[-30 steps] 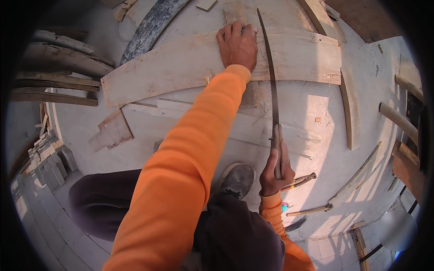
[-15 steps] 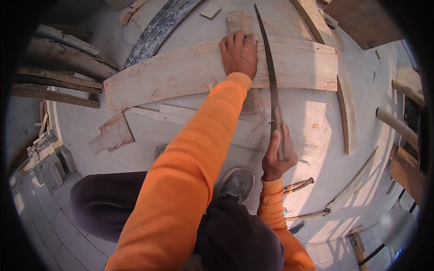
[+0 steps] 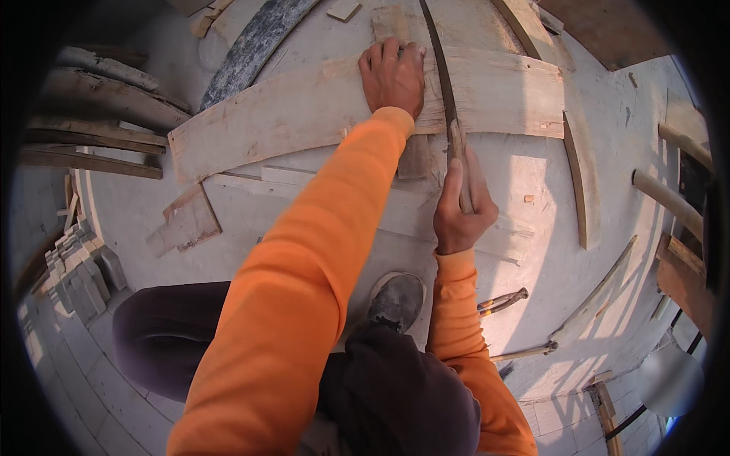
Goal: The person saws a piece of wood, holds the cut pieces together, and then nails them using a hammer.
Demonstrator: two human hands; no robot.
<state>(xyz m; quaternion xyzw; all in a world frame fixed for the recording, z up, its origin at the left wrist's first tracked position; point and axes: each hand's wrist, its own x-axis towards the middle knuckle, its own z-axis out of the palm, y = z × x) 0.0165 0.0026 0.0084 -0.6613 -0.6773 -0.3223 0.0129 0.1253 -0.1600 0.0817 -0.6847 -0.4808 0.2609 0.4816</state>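
Observation:
A long pale wooden plank (image 3: 266, 118) lies crosswise on the floor over a shorter board (image 3: 413, 158). My left hand (image 3: 391, 80) presses on the plank near its far edge, fingers curled over it. Just right of it, a long dark hand saw (image 3: 441, 68) runs lengthwise across the plank. My right hand (image 3: 465, 209) grips the saw's handle, thumb along the near side, below the plank. Both arms are in orange sleeves.
Stacked boards (image 3: 106, 99) lie left, a grey-stained strip (image 3: 251, 57) behind, narrow wood (image 3: 578, 182) right. Pincers (image 3: 502, 302) and a hammer (image 3: 532, 352) lie near my right leg. Blocks (image 3: 84, 270) are piled lower left; round poles (image 3: 669, 204) are at right.
My right hand and the saw have moved forward, away from me, with the blade reaching farther past the plank. My left hand stays on the plank.

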